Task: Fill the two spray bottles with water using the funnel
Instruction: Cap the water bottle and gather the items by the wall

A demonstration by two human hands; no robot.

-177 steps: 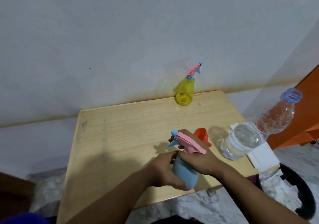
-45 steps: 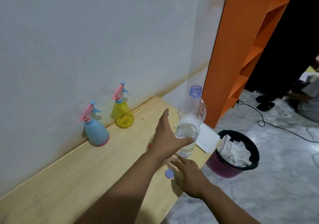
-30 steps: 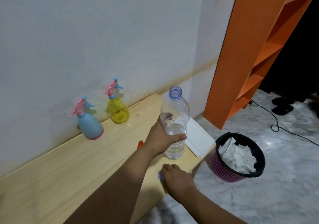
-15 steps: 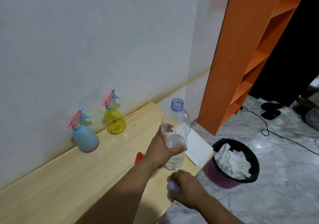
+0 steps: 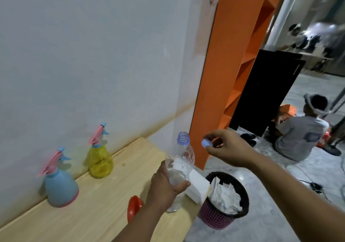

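Observation:
A blue spray bottle (image 5: 60, 185) and a yellow spray bottle (image 5: 100, 159), both with pink trigger heads screwed on, stand against the wall on the wooden table (image 5: 104, 204). My left hand (image 5: 164, 189) grips a clear water bottle (image 5: 180, 169) standing upright at the table's right edge, its neck uncapped. My right hand (image 5: 226, 149) is raised to the right of the neck and pinches the blue bottle cap (image 5: 206, 143). The red funnel (image 5: 134, 207) lies on the table, partly hidden by my left forearm.
White folded paper (image 5: 197, 186) lies at the table's right corner. A black-and-pink waste basket (image 5: 225, 215) full of paper stands on the floor beside it. An orange shelf unit (image 5: 224, 70) rises behind. A person (image 5: 300, 135) sits on the floor farther back.
My right hand lifted off the table with the blue cap and rose to the height of the bottle's neck. My left hand kept its hold on the water bottle. The view swung right.

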